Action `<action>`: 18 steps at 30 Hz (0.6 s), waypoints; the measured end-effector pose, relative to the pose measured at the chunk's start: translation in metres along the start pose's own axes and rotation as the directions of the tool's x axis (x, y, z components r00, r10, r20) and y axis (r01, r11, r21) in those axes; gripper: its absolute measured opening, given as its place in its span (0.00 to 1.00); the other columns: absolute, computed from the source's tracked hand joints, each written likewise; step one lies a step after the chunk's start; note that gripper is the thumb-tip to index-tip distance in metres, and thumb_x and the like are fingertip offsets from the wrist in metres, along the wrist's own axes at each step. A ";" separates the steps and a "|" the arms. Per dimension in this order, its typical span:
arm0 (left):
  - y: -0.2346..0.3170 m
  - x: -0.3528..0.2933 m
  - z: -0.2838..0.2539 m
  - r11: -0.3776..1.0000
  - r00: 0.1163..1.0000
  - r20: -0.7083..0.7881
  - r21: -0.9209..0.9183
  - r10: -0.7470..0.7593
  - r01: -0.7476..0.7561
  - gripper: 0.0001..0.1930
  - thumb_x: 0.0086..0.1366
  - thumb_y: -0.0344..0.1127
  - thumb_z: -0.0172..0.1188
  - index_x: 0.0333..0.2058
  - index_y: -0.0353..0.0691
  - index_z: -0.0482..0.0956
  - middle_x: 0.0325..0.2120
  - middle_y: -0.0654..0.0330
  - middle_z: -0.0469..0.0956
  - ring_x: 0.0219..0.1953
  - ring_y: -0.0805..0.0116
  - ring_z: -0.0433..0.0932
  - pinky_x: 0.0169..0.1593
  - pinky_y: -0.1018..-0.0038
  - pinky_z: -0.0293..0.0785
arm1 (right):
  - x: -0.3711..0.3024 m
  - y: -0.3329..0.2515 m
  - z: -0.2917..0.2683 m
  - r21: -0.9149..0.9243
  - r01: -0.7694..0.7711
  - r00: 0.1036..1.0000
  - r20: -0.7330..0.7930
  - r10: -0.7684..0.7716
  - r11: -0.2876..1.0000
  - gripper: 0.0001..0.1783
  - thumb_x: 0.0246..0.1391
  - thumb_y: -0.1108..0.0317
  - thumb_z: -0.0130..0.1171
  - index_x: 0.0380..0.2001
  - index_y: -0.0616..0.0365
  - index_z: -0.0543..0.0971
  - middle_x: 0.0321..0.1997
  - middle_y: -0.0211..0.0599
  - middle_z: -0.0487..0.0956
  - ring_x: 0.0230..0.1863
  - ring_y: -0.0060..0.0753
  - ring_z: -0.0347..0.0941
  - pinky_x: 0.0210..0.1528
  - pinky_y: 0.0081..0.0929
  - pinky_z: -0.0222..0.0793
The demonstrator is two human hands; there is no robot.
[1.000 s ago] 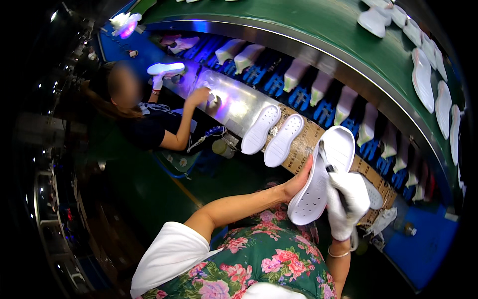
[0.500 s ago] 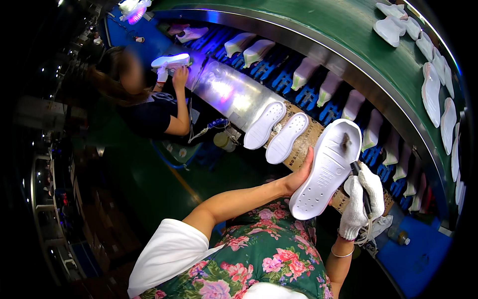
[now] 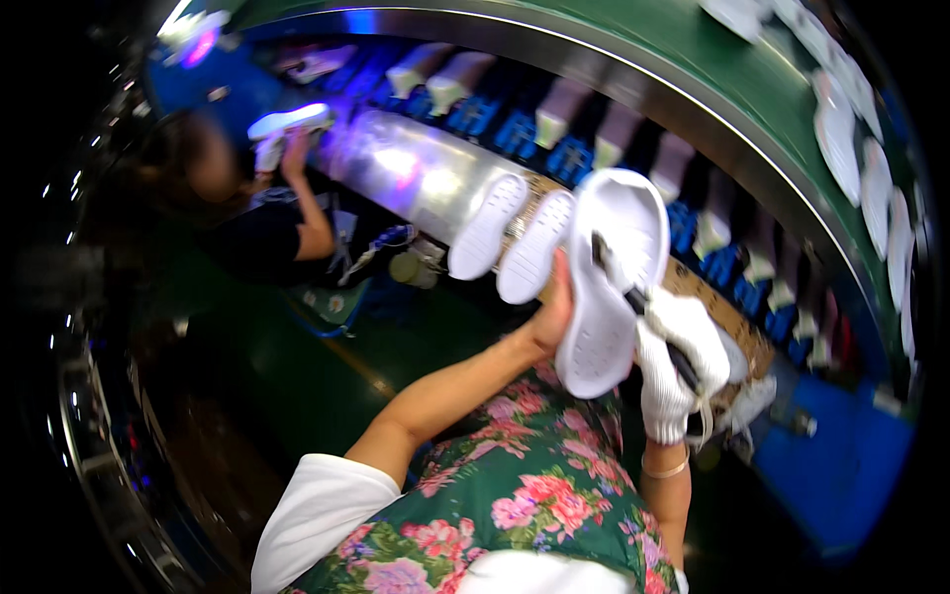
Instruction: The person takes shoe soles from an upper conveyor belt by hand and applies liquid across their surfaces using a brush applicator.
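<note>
A white shoe sole [image 3: 597,348] is raised in front of me, its hollow inner side facing up. My bare left hand [image 3: 554,315] is closed around its left edge, with part of the fingers hidden behind it. My right hand [image 3: 681,348], in a white knit glove, grips a dark-handled brush [image 3: 635,299]. The brush's dark tip reaches into the wider far part of the sole, near the left inner wall; blur hides whether it touches. A pale cord or tube hangs by the gloved wrist. Two more white soles, a left one [image 3: 489,228] and a right one [image 3: 535,247], lie on the bench beyond.
Behind the bench [image 3: 386,158], shoe uppers on lasts [image 3: 562,111] stand in a row on blue holders. A green conveyor [image 3: 633,45] carries more white soles [image 3: 837,139]. At left, a co-worker [image 3: 262,228] handles a lit shoe. A blue surface [image 3: 841,465] lies at right.
The brush has moved from the right inner side of the sole toward its left inner wall. The sole has turned more upright. The whole view has shifted slightly.
</note>
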State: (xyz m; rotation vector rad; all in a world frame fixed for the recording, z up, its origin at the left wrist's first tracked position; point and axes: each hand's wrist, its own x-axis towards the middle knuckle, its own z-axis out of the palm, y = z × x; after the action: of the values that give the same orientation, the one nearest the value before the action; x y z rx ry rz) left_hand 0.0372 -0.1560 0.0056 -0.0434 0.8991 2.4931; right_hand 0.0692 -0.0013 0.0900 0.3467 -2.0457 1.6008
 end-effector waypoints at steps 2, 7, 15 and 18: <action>0.014 0.000 -0.002 0.996 0.992 0.124 -0.074 -0.038 0.047 0.52 0.64 0.80 0.20 0.72 0.44 0.51 0.64 0.50 0.67 0.64 0.56 0.71 0.66 0.57 0.69 | 0.009 0.001 0.008 -0.079 0.098 0.993 -0.056 -0.103 0.992 0.14 0.41 0.80 0.72 0.35 0.59 0.86 0.36 0.42 0.85 0.35 0.41 0.82 0.42 0.32 0.76; 0.046 0.008 -0.002 0.982 0.995 0.033 0.165 -0.099 0.092 0.54 0.62 0.83 0.20 0.72 0.44 0.51 0.66 0.52 0.65 0.66 0.56 0.68 0.69 0.57 0.65 | 0.018 -0.016 0.036 -0.229 0.228 0.961 0.208 -0.181 0.946 0.14 0.41 0.79 0.73 0.35 0.57 0.87 0.33 0.38 0.85 0.33 0.40 0.82 0.39 0.31 0.76; 0.063 0.021 -0.025 0.994 0.999 -0.035 0.107 -0.021 0.025 0.55 0.62 0.83 0.23 0.71 0.42 0.53 0.62 0.50 0.69 0.61 0.55 0.73 0.64 0.57 0.71 | 0.017 0.001 0.043 -0.167 0.070 0.994 0.095 -0.055 0.983 0.16 0.45 0.79 0.69 0.41 0.56 0.86 0.39 0.39 0.86 0.37 0.39 0.82 0.41 0.32 0.76; 0.071 0.027 -0.040 0.988 0.958 0.266 -0.073 -0.110 0.134 0.61 0.54 0.89 0.22 0.63 0.37 0.64 0.43 0.46 0.80 0.40 0.54 0.82 0.47 0.58 0.81 | 0.014 -0.007 0.059 -0.174 0.163 0.969 0.211 -0.124 0.971 0.17 0.44 0.75 0.72 0.40 0.52 0.87 0.37 0.37 0.86 0.37 0.39 0.82 0.42 0.33 0.76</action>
State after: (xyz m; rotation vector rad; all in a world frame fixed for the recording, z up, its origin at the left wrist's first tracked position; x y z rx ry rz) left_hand -0.0238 -0.2157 0.0108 0.1909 0.6542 2.3529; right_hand 0.0471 -0.0579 0.0935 0.5916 -2.2454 1.3162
